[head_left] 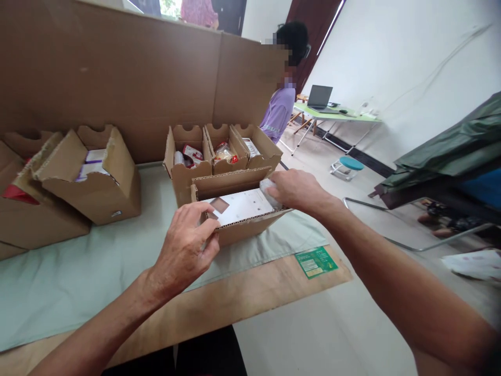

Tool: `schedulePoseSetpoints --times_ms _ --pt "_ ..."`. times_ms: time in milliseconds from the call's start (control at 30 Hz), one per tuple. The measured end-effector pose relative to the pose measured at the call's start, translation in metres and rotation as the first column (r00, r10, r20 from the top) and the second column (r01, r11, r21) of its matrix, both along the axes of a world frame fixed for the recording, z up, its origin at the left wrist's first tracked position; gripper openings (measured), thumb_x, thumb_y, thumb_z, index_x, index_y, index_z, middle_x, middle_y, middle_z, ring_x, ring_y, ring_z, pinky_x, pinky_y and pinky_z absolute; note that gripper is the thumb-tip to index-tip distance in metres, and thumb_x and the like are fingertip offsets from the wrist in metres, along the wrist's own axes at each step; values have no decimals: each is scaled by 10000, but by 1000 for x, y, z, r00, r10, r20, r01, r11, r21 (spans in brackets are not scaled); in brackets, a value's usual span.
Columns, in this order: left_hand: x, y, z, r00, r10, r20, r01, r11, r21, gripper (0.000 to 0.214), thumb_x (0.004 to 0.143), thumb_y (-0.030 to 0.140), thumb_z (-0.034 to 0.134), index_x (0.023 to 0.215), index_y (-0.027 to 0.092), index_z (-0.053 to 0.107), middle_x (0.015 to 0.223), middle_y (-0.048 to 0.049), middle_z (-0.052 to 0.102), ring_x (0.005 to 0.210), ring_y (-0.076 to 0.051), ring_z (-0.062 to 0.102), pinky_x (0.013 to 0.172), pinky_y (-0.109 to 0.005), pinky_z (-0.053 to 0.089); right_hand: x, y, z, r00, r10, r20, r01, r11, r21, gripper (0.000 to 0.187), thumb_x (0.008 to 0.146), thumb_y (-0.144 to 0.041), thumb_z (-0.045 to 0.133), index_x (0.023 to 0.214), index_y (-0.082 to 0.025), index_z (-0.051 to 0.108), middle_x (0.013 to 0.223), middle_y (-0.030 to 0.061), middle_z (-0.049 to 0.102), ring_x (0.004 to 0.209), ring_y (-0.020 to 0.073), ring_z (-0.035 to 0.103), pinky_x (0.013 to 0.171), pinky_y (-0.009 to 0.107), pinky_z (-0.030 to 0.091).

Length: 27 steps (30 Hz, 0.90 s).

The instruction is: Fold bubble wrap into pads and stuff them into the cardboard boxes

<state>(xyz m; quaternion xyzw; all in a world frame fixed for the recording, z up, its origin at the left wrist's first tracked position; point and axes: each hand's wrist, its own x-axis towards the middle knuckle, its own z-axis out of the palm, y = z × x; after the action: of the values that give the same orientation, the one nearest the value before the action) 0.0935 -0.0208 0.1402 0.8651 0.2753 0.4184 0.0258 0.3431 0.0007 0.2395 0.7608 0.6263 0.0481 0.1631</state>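
Two open cartons (90, 177) at far left on the cloth-covered desk (78, 271), packs inside. Near centre, left hand (186, 250), grip pinched on the near-left edge of a small cardboard box (250, 228), steadying it. Inside, a white card (238, 206) lying flat. At the box's far-right corner, right hand (299, 190), grip closed round a small pale packet (267, 188), apparently mid-placement. Calls next for a steady box and a gentle lowering. Further right, a green card (316, 261) near the desk edge.
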Motion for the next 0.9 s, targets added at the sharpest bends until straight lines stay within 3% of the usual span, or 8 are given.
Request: schedulePoseSetpoints --times_ms 267,433,567,667,767,833,900 --pt "2 5 -7 998 51 33 -52 998 39 156 848 46 592 933 151 670 1134 -146 647 1054 -297 615 902 -474 534 -2 20 3 999 41 -1 -41 984 -173 409 902 -220 520 1224 -101 742 1229 226 743 1148 351 696 886 378 528" --pt "3 5 -7 997 69 22 -70 997 25 159 850 60 588 941 165 663 1142 -139 646 1071 -299 627 921 -492 543 -4 20 2 998 52 -29 -56 980 -192 367 864 -210 576 1158 -105 770 1167 214 765 1050 330 724 817 362 535" --pt "4 0 -7 995 91 46 -90 996 -24 215 854 66 599 1027 179 660 1343 -173 586 1238 -335 592 1008 -525 529 1 10 11 997 78 -25 -79 995 -65 300 888 -296 577 1036 -152 795 1036 173 788 967 309 729 756 350 518" --pt "-2 -3 -10 986 97 133 -88 993 -78 508 860 94 634 1347 214 559 1570 -190 415 1443 -359 454 1133 -561 455 18 -12 19 996 46 -71 -34 986 162 290 899 -355 561 793 -192 776 784 115 757 832 280 716 699 336 491" --pt "-11 -4 -23 953 142 267 -92 977 -193 771 866 179 687 1556 267 353 1631 -178 347 1510 -359 375 1184 -589 400 51 -46 9 961 97 -260 45 870 491 283 888 -380 570 738 -216 746 714 72 728 769 258 691 700 350 490" --pt "-16 -3 -36 923 207 324 -76 925 -373 834 878 284 712 1596 279 288 1632 -184 349 1486 -370 411 1153 -602 433 73 -65 -12 861 192 -470 163 773 613 257 866 -424 611 856 -215 761 812 72 760 800 256 697 741 372 518" --pt "-14 -2 -51 906 248 342 -7 819 -574 888 870 392 732 1613 280 258 1639 -193 343 1464 -381 440 1128 -614 455 89 -75 -43 663 284 -693 263 778 570 396 825 -503 680 1080 -206 744 1052 106 777 935 277 715 791 398 551"
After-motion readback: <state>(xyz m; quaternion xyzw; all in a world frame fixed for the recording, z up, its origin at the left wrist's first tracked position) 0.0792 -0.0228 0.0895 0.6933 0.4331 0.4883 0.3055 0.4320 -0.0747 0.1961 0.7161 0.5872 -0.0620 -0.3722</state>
